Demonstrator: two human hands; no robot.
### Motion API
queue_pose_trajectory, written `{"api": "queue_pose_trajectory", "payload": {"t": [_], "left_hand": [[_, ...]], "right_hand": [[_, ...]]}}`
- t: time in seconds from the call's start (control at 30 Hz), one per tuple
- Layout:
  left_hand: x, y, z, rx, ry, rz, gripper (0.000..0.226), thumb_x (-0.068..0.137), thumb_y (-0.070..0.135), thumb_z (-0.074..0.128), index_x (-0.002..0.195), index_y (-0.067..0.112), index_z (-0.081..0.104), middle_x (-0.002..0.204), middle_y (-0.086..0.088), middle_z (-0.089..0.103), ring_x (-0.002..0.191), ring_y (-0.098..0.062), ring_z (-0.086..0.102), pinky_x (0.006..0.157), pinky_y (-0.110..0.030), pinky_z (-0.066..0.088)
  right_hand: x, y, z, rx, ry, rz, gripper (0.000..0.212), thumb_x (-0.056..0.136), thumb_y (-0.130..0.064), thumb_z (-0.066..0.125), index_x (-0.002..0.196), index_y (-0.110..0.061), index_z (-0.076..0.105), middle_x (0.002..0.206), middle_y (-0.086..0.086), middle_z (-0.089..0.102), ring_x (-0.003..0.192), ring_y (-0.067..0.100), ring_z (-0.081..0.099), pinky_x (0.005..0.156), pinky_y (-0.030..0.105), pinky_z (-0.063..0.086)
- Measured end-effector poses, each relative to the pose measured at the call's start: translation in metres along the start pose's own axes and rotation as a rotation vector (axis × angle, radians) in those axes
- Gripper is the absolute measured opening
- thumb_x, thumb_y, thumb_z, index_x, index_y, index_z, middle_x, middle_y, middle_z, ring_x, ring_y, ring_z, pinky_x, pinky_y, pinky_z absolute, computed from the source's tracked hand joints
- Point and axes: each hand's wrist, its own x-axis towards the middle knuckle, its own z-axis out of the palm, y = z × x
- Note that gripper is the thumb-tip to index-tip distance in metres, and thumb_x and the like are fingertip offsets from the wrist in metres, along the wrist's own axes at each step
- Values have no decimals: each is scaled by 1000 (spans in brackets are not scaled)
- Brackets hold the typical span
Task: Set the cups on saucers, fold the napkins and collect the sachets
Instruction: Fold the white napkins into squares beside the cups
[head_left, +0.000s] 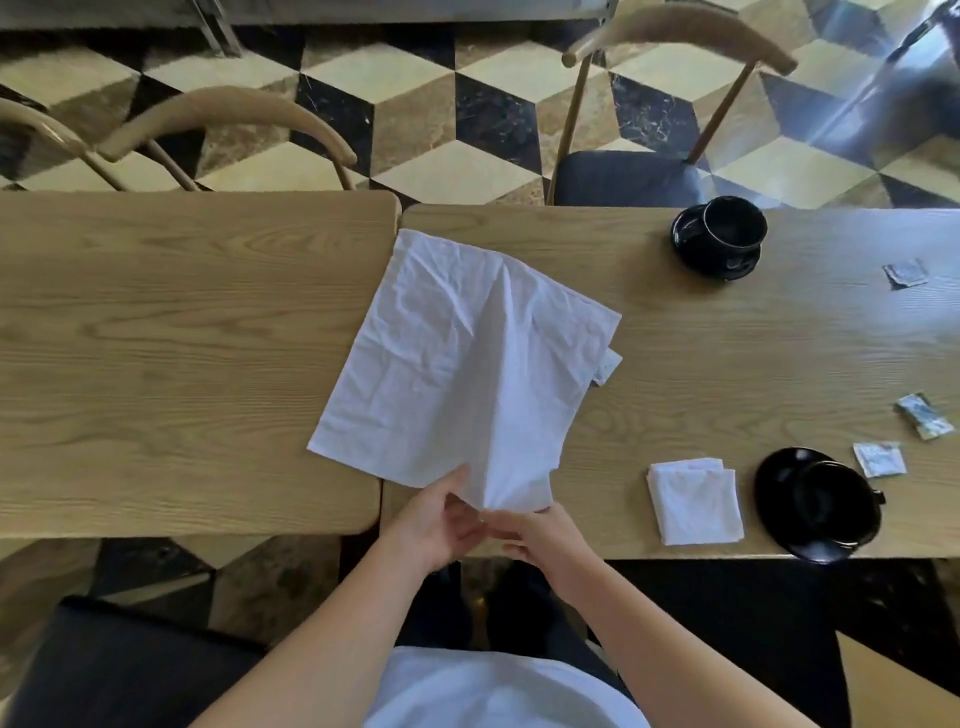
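A large white napkin (457, 358) lies spread across the seam of two wooden tables. Its near corner is lifted, pinched between my left hand (441, 519) and my right hand (540, 535) at the table's front edge. A small folded white napkin (693, 501) rests to the right. One black cup (836, 506) sits on a black saucer (779, 478) near the front right. Another black cup (735, 221) sits on its saucer (727, 265) at the far side. Three sachets lie loose on the right: one far (905, 273), one mid (924, 415), one beside the near saucer (879, 459).
Two wooden tables (182, 338) stand side by side with a narrow gap between them. Wooden chairs (228, 124) stand at the far side, one with a dark seat (623, 176). A dark chair seat (119, 670) is at my near left. The floor has a cube-patterned tiling.
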Motion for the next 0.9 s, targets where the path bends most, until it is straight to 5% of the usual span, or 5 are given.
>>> {"api": "queue_pose_trajectory", "payload": {"t": [0.17, 0.43, 0.57, 0.7, 0.9], "left_hand": [[-6, 2, -13, -192, 0, 75, 36, 87, 16, 69, 121, 4, 65, 89, -21, 76, 73, -35, 75, 58, -49, 61], [-19, 4, -58, -542, 105, 191, 53, 80, 26, 84, 125, 8, 62, 115, -22, 73, 101, -41, 73, 84, -52, 59], [-21, -10, -46, -443, 100, 154, 51, 77, 14, 82, 124, 4, 64, 105, -14, 77, 91, -29, 77, 73, -40, 63], [-23, -4, -44, -381, 196, 223, 36, 92, 21, 69, 122, 1, 68, 91, -10, 76, 75, -22, 74, 66, -33, 57], [-38, 44, -41, -296, 293, 323, 32, 97, 26, 62, 123, 7, 62, 85, -10, 75, 72, -23, 70, 57, -31, 53]], "right_hand": [[15, -22, -1, -509, -380, 116, 29, 84, -14, 76, 110, -27, 73, 106, -4, 76, 95, 7, 71, 78, 21, 58], [97, -107, -71, -657, 600, -268, 30, 85, -16, 61, 113, -9, 64, 107, 9, 69, 92, 25, 64, 72, 34, 52], [125, -140, -89, -898, 595, -273, 35, 84, -21, 60, 116, -6, 56, 123, 12, 51, 72, 19, 54, 59, 31, 45], [139, -145, -90, -1106, 567, -207, 46, 90, -28, 67, 126, -4, 51, 132, 16, 47, 101, 39, 60, 79, 43, 51], [136, -173, -78, -1152, 410, -130, 13, 84, -13, 55, 74, -7, 58, 79, 10, 60, 73, 29, 58, 60, 27, 40]]}}
